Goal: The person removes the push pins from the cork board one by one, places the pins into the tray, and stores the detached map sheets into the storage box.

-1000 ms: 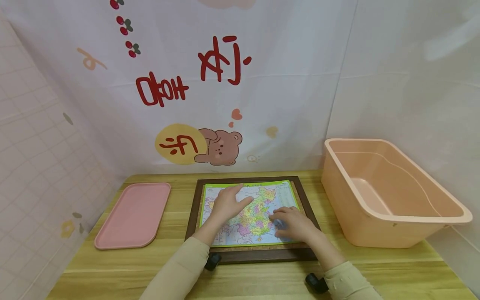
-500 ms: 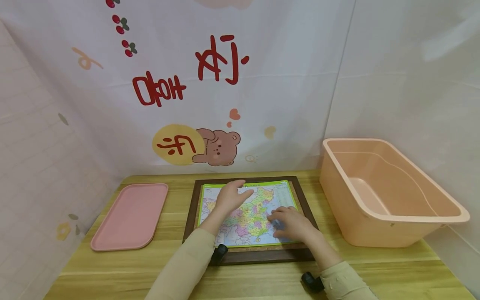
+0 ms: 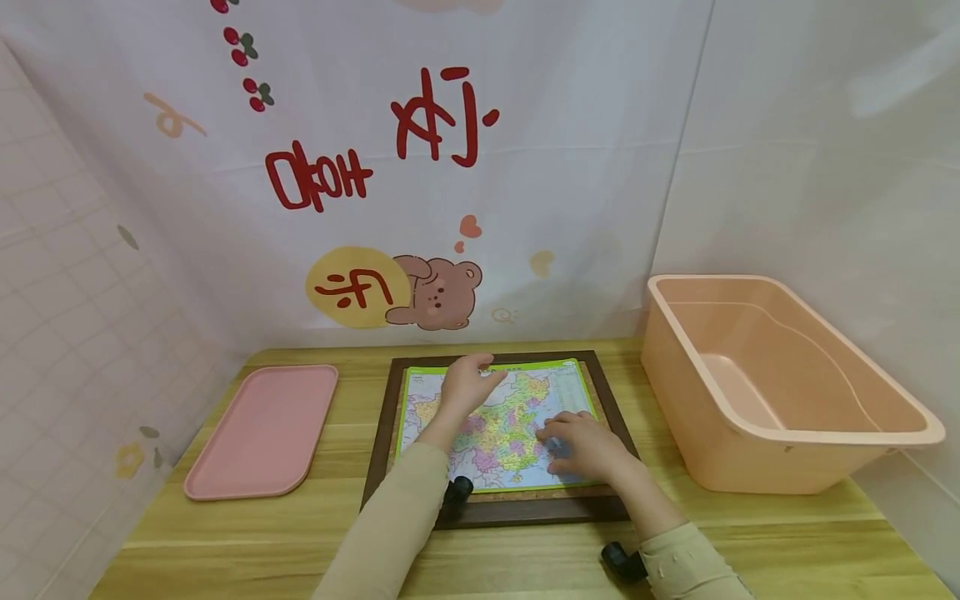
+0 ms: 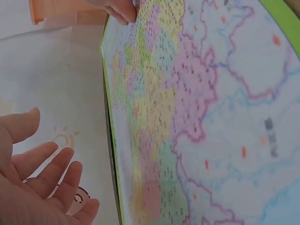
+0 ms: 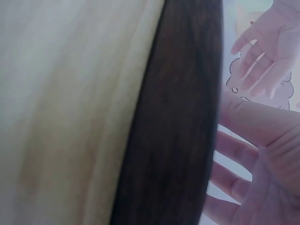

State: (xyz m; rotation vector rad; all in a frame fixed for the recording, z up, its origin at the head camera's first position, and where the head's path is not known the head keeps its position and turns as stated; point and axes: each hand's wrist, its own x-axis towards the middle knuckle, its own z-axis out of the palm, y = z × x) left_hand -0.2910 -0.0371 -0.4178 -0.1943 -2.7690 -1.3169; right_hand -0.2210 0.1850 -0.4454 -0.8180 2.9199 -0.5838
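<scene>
A colourful map sheet (image 3: 480,442) with a green border lies on a dark-framed cork board (image 3: 517,510). My left hand (image 3: 467,387) hovers over the upper middle of the map, thumb and fingers apart, holding nothing. The left wrist view shows that hand (image 4: 47,178) beside the map's surface with its fingers spread. My right hand (image 3: 585,446) rests its fingertips on the right part of the map, fingers loosely bent. In the right wrist view the dark frame (image 5: 173,112) hides the fingertips of this hand (image 5: 262,159).
A pink tray (image 3: 262,433) lies left of the board on the wooden table (image 3: 315,533). At the right stands a deep peach-coloured basin (image 3: 750,450). Behind the table hangs a white printed cloth (image 3: 570,167).
My left hand and forearm have shifted right and slightly up over the map. The right hand keeps its place on the map.
</scene>
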